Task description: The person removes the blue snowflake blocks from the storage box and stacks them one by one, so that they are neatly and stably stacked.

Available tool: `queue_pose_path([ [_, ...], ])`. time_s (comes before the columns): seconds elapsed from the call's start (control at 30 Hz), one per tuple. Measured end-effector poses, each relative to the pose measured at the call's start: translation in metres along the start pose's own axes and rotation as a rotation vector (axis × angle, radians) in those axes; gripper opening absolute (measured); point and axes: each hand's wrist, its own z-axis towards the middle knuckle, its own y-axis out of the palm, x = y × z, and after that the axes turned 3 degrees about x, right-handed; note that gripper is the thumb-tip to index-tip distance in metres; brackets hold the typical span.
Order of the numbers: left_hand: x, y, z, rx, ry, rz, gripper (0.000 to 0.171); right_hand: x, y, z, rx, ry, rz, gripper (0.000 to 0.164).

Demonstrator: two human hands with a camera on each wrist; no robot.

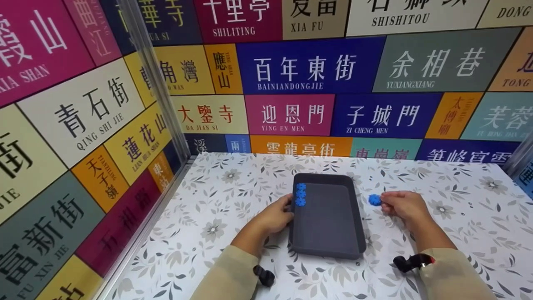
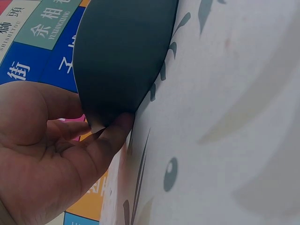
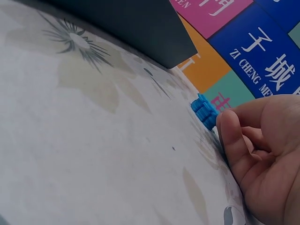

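A dark grey rectangular tray [image 1: 329,246] lies on the table. Three blue gear-shaped pieces [image 1: 300,194] sit in a row along its left inner wall, near the far corner. At the tray's left side my left hand [image 1: 275,214] grips the wall; in the left wrist view, the thumb and fingers of that hand [image 2: 56,154] pinch the tray's edge [image 2: 124,56]. To the right of the tray, my right hand [image 1: 404,205] pinches another blue gear-shaped piece [image 1: 374,200] by its edge. The right wrist view shows this piece [image 3: 204,112] between thumb and finger, close to the table surface.
A white tablecloth [image 1: 214,229] with grey leaves and flowers covers the table. Behind it and on the left stand walls [image 1: 308,66] of coloured panels with printed street names. Small dark cameras [image 1: 412,263] are strapped at both wrists.
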Motion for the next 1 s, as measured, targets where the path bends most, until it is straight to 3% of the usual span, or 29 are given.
queue_pose_path([
  [0.23,0.000,0.001,0.001,0.003,-0.017,-0.001,0.067,-0.006,0.003,-0.002,0.069,0.027,0.007,0.045],
  [0.33,-0.001,0.001,0.001,0.007,-0.008,0.009,0.068,-0.013,0.011,-0.006,0.078,-0.004,0.015,0.042],
  [0.53,-0.003,0.001,0.003,0.017,-0.007,0.011,0.068,-0.027,0.031,-0.018,0.015,-0.086,0.096,0.008],
  [0.7,-0.003,0.001,0.002,0.022,-0.006,0.006,0.067,-0.034,0.046,-0.028,-0.038,-0.131,0.183,0.017],
  [1.0,-0.001,0.000,0.001,0.014,-0.037,-0.021,0.068,-0.044,0.074,-0.046,-0.111,-0.201,0.134,0.010],
])
